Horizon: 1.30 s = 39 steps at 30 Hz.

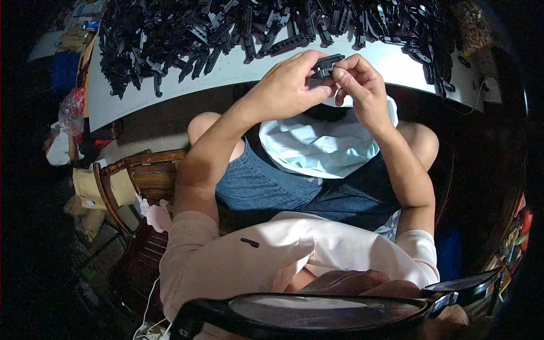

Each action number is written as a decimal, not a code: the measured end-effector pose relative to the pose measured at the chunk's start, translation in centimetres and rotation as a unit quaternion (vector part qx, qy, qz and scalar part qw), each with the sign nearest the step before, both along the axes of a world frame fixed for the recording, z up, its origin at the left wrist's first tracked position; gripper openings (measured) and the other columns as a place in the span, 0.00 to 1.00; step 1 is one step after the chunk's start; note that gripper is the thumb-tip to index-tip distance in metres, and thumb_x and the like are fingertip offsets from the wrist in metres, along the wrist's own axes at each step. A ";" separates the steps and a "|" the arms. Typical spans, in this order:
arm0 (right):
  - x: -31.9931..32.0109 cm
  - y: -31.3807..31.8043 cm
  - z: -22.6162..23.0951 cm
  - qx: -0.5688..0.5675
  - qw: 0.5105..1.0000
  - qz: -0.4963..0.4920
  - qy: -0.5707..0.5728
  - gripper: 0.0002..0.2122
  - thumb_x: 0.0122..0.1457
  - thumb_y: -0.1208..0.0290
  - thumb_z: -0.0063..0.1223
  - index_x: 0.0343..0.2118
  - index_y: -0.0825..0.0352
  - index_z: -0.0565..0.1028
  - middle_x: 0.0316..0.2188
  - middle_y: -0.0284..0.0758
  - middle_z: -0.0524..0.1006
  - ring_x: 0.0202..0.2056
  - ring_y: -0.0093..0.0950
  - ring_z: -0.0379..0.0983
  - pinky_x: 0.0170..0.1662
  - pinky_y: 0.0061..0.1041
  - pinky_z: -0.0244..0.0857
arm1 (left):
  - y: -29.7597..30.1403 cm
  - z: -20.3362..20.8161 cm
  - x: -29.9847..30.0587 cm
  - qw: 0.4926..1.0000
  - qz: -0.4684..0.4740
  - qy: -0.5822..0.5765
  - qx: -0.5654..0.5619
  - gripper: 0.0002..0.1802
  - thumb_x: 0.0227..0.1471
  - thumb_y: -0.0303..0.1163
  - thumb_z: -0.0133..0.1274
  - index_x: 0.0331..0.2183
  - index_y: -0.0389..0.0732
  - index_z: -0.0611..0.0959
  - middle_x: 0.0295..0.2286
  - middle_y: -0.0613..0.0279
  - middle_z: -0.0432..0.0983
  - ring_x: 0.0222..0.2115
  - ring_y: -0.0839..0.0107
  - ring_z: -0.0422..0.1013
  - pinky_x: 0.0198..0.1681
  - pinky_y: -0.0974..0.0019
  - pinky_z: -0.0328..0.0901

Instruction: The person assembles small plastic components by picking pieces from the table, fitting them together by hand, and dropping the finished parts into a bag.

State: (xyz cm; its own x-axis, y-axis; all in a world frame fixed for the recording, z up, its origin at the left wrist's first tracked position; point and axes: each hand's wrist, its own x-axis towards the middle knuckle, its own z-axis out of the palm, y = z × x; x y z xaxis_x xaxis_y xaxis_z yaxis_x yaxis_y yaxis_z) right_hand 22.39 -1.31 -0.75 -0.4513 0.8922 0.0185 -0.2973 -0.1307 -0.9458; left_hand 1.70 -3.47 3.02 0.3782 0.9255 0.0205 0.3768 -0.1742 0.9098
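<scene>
Between my two hands is a small black plastic part [327, 63], held up just off the near edge of the table. My left hand [292, 85] grips its left end between thumb and fingers. The thumb and fingertips of my right hand [362, 85] pinch its right end. Fingers cover some of the part, so its full shape is hidden. Below my hands, a pale bag or cloth-lined container [317, 144] stands open between my knees, with a dark hollow at its far side.
A large heap of similar black plastic parts [204, 34] spreads over the white table [130, 107]. A wooden chair [153, 175] is at my left, with a tan package [85, 187] beyond it. A cable [479, 99] hangs by the table's right end.
</scene>
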 end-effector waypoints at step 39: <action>5.7 7.8 -2.3 0.334 0.626 -0.389 -0.588 0.42 0.61 0.45 0.55 0.65 0.77 0.57 0.65 0.59 0.57 0.65 0.61 0.51 0.68 0.54 0.48 | -0.4 -2.2 4.1 0.938 -0.037 0.171 0.298 0.18 0.51 0.34 0.63 0.43 0.39 0.80 0.32 0.55 0.76 0.31 0.55 0.76 0.33 0.56 0.71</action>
